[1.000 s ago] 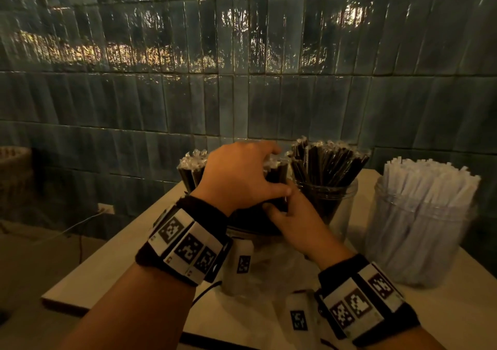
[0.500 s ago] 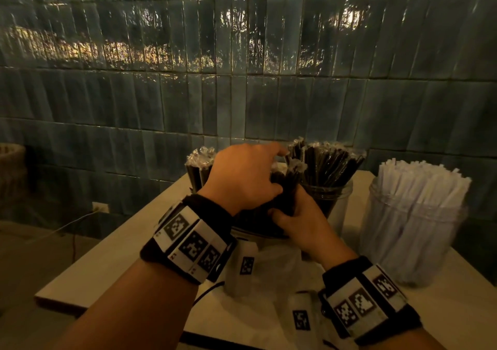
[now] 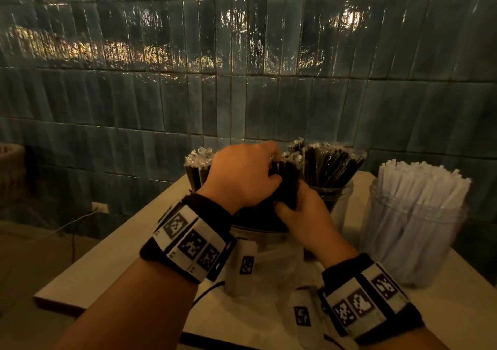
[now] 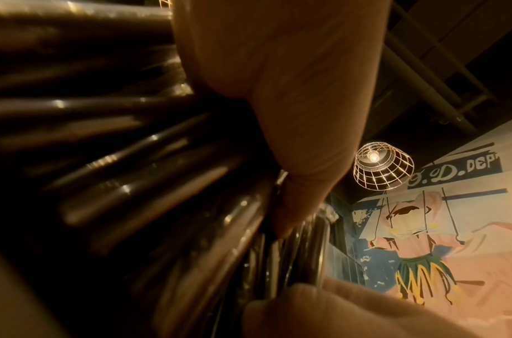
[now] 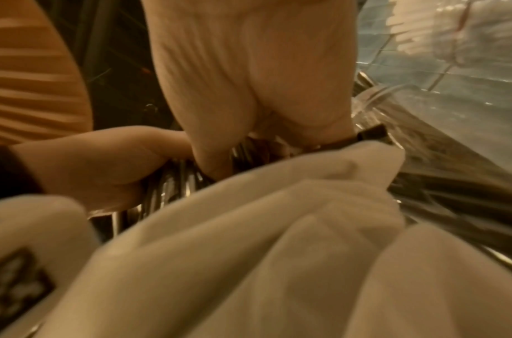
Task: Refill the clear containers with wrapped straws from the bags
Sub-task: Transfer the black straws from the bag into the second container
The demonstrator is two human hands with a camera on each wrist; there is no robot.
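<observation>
Straws (image 3: 285,180), dark and wrapped, are being gathered into a bundle above the near container (image 3: 258,221) on the counter (image 3: 113,252). Left hand (image 3: 242,177) is gripping the bundle's top; right hand (image 3: 304,215) is gripping its lower part. Next, probably: lowering the bundle upright into the container.

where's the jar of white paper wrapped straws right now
In the head view, the clear jar of white paper-wrapped straws stands at the table's right end, right of the clear jar of black straws.
</observation>
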